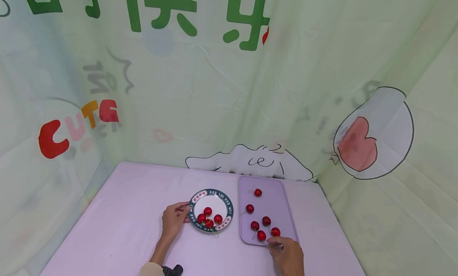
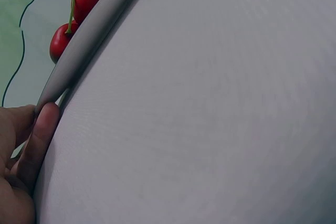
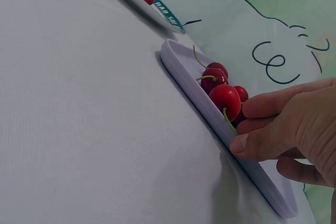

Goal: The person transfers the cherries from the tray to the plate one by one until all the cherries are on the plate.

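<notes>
Six cherries point(image 1: 258, 192), head view: lie on the lilac tray point(image 1: 273, 196), right side; four more sit on the plate point(image 1: 230, 208) to its left.
Tray axis, head view: long side runs near to far, far end leaning slightly left.
Left hand point(image 1: 175, 220), head view: pinches the plate's left rim.
Right hand point(image 1: 287, 255), head view: fingertips beside the near cherry point(image 1: 261, 236), at the tray's near end; its stem points near and right, toward them.
Plate rim, left wrist view: held between digits; red fruit shows beyond it.
Stem point(image 3: 227, 116), right wrist view: runs down-right from the near cherry to the thumb; fruit round, so stem gives the long axis.
Right grip, right wrist view: digits close about the stem's end; cannot tell whether it is pinched.
Handling, judged from right wrist view: best nip the stem near the fruit, lift straight, clear of neighbours.
</notes>
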A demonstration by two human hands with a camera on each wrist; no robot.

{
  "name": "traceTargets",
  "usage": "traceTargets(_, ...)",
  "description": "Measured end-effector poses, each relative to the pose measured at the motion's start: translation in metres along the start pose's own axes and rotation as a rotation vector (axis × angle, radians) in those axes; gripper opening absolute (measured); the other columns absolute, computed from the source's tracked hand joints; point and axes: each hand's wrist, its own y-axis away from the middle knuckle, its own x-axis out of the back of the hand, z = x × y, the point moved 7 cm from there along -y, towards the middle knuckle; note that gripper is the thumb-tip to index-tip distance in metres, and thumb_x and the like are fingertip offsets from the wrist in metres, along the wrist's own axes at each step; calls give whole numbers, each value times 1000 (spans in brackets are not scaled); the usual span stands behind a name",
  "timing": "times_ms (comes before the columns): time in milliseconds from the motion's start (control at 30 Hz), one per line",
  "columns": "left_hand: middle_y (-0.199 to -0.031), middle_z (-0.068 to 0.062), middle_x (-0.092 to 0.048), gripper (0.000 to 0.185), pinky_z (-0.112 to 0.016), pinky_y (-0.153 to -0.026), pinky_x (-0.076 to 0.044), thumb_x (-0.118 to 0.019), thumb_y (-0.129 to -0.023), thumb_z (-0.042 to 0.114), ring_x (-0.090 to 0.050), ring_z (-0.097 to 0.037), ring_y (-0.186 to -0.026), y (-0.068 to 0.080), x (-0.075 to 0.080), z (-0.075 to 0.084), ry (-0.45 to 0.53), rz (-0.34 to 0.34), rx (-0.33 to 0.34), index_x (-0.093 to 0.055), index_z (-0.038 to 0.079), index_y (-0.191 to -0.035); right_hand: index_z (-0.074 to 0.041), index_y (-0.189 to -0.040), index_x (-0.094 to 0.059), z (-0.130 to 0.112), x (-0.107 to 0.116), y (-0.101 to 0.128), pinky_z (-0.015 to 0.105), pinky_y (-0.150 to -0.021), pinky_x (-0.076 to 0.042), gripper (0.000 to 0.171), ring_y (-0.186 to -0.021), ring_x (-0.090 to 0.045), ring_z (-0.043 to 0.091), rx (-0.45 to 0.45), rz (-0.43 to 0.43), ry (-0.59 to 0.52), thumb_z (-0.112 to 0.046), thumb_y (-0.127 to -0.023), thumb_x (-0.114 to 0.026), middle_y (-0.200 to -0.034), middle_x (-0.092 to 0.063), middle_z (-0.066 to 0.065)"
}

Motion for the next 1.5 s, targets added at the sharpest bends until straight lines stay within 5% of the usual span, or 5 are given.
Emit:
traceTargets(667, -103, -11, -81, 26, -16, -63, -62, -72, -106, 13, -73, -10, -65, -2, -1, -5, -10, 3, 14, -78, 5, -131, -15, -91, -88, -14, 12, 4, 31, -72, -54, 21, -82, -68, 14, 39, 17, -5, 4, -82, -90, -85, -82, -3)
traceTargets(1500, -97, -12, -78, 26, -17, -62, -63, -72, -105, 10, -74, -12, -66, 3, 2, 7, 14, -5, -9, -77, 0, -129, -9, -98, -87, -31, 24, 2, 28, -70, -60, 24, -80, -74, 21, 178, 341, -33, 8, -82, -89, -92, -85, 9)
